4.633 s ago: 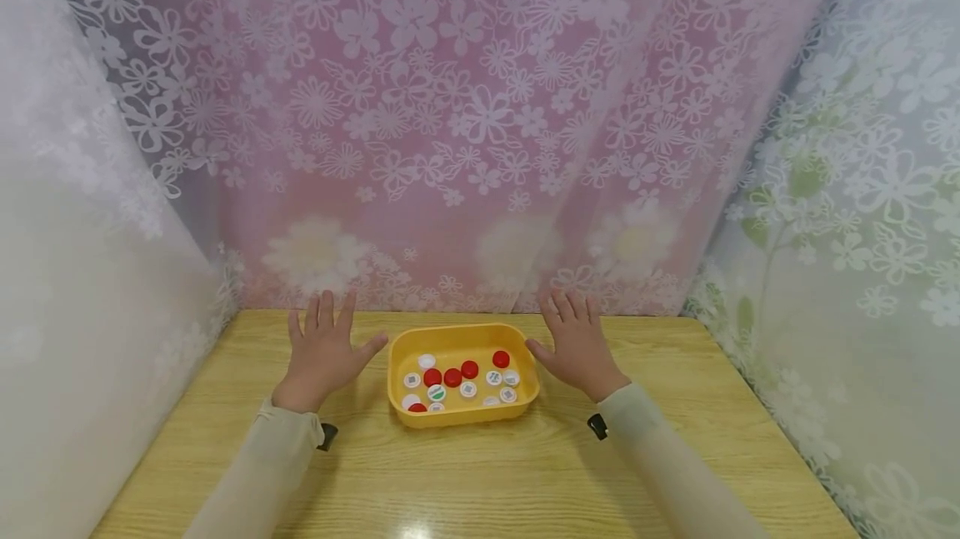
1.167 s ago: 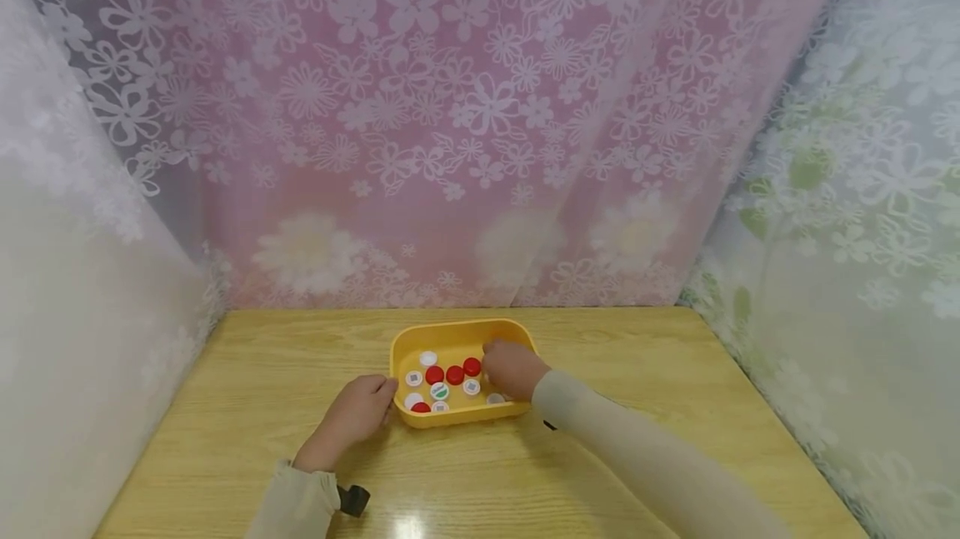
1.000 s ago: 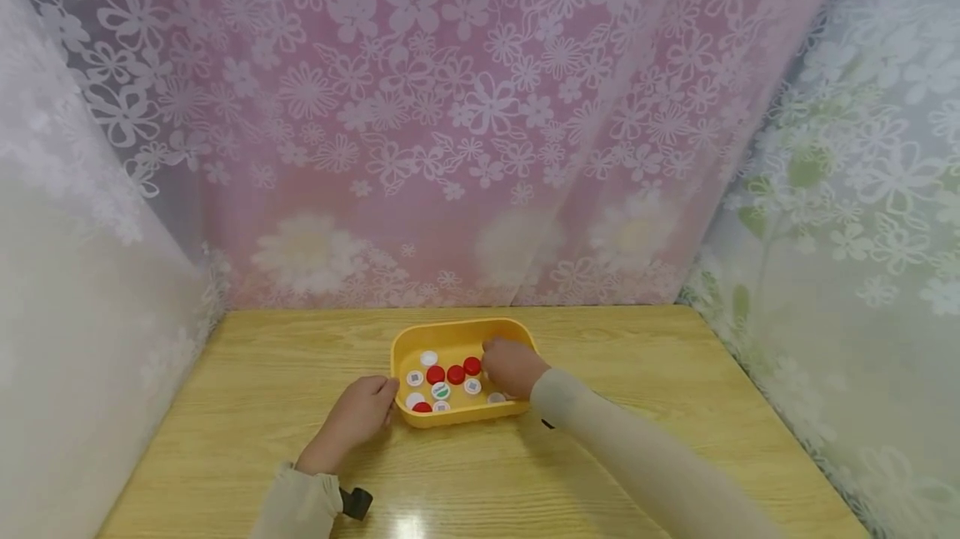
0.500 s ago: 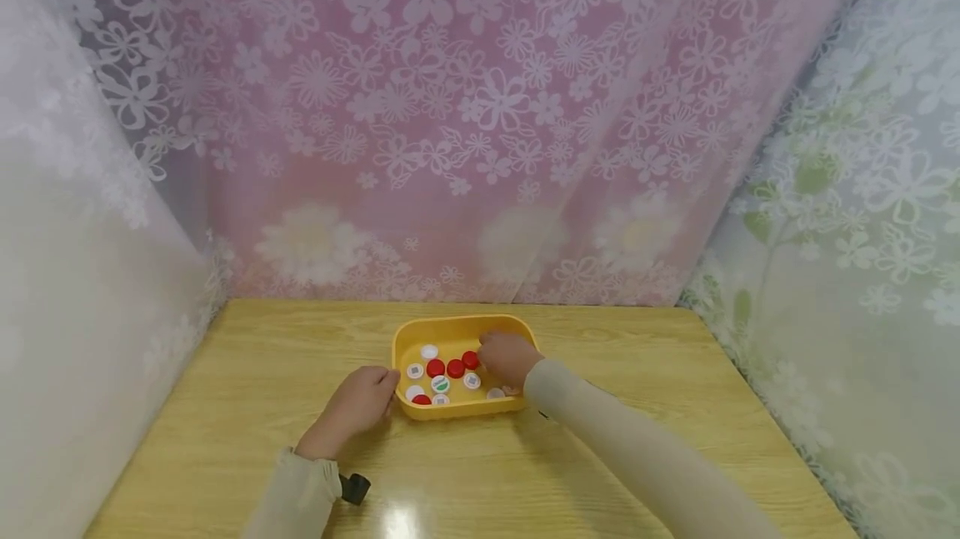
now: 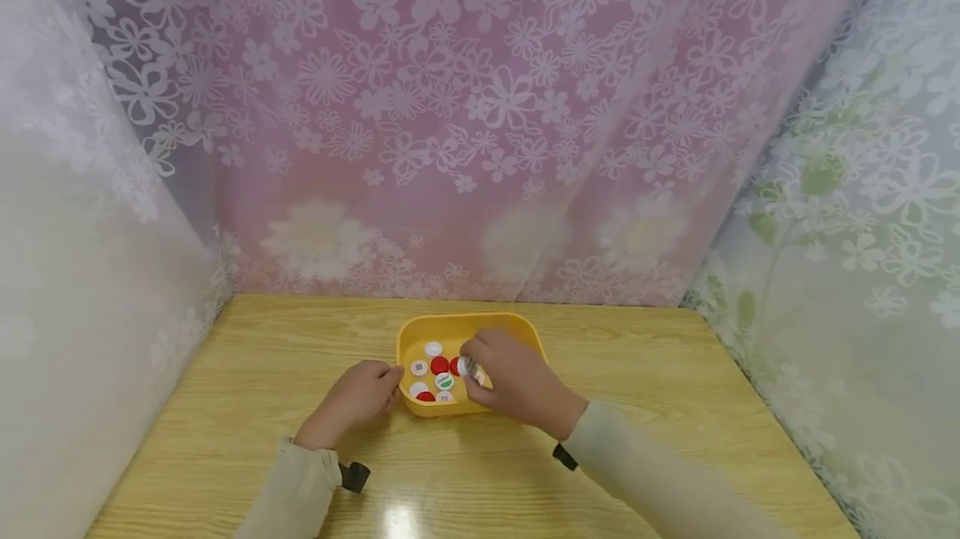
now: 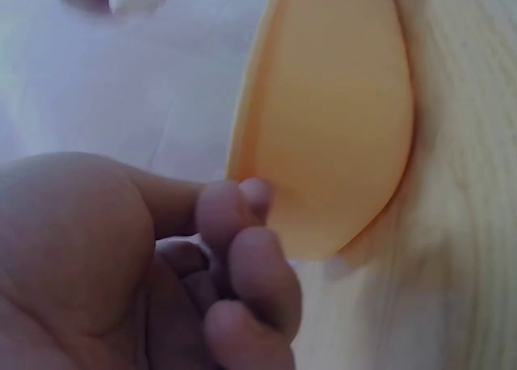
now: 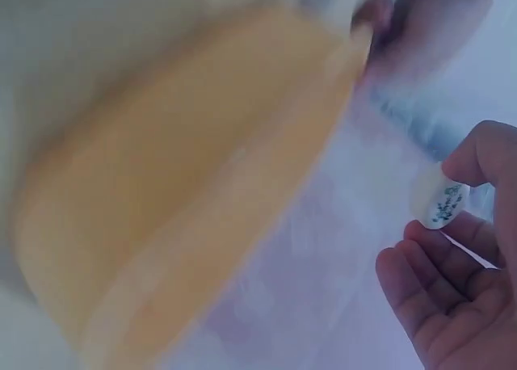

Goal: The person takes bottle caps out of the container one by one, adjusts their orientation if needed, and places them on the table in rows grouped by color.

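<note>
A yellow plastic basin [image 5: 442,326] stands on the table with red and white bottle caps in it. My left hand [image 5: 354,399] pinches the basin's left rim between thumb and fingers, also plain in the left wrist view. Above the basin, my right hand [image 5: 521,379] holds a white cap with dark print [image 7: 446,200] by its edge, between thumb and fingertips. Below it lie red caps [image 5: 439,366], a white cap with a green mark [image 5: 444,381] and other white caps [image 5: 433,349]. The right hand hides the right part of the basin.
The wooden table [image 5: 315,331] spreads around the basin on all sides. A pink flowered curtain [image 5: 450,147] hangs at the back edge, with pale curtains [image 5: 862,314] along both sides.
My right hand has come up from the basin's right part with a white cap pinched in it, moving slightly left. My left hand keeps its grip on the rim.
</note>
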`<act>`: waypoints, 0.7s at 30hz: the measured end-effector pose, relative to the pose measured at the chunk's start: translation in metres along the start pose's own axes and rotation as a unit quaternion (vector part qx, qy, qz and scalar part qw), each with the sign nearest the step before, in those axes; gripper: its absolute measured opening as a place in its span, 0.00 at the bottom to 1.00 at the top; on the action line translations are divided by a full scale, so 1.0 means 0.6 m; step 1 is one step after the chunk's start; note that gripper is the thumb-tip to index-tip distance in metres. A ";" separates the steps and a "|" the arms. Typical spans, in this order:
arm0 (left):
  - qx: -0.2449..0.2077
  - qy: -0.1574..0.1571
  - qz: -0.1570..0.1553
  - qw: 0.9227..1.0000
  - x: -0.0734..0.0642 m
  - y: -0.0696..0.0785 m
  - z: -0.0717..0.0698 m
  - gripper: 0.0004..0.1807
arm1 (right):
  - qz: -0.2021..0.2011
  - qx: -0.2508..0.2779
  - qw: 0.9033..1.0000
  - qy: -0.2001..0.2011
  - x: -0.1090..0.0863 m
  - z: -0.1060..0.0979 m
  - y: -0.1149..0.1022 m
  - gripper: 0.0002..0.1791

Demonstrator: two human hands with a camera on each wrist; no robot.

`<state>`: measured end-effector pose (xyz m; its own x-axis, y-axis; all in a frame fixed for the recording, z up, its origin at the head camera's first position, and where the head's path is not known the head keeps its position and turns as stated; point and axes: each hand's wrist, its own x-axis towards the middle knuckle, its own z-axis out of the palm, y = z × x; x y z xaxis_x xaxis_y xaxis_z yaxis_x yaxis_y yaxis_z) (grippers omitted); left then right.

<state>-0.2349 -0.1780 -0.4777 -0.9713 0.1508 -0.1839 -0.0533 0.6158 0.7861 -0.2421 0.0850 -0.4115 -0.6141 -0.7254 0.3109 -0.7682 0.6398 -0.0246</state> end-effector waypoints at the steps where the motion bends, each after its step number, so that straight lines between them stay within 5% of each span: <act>1: -0.001 -0.002 -0.001 1.000 0.000 -0.001 -0.003 0.22 | -0.011 0.009 1.000 0.001 -0.013 0.006 -0.014 0.10; 7: -0.027 -0.015 -0.004 1.000 0.001 -0.005 -0.014 0.18 | -0.054 0.017 0.996 -0.071 -0.055 0.071 -0.076 0.10; 13: -0.042 -0.028 0.009 0.999 0.002 -0.007 -0.015 0.19 | -0.062 0.043 0.988 -0.134 -0.046 0.121 -0.106 0.10; 21: -0.032 -0.019 0.012 0.999 0.003 -0.006 -0.013 0.18 | -0.048 0.061 0.985 -0.156 -0.025 0.142 -0.121 0.07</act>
<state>-0.2382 -0.1859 -0.4763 -0.9630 0.1954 -0.1855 -0.0452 0.5614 0.8263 -0.1925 0.0282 -0.4952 -0.5486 -0.8360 0.0107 -0.8298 0.5429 -0.1292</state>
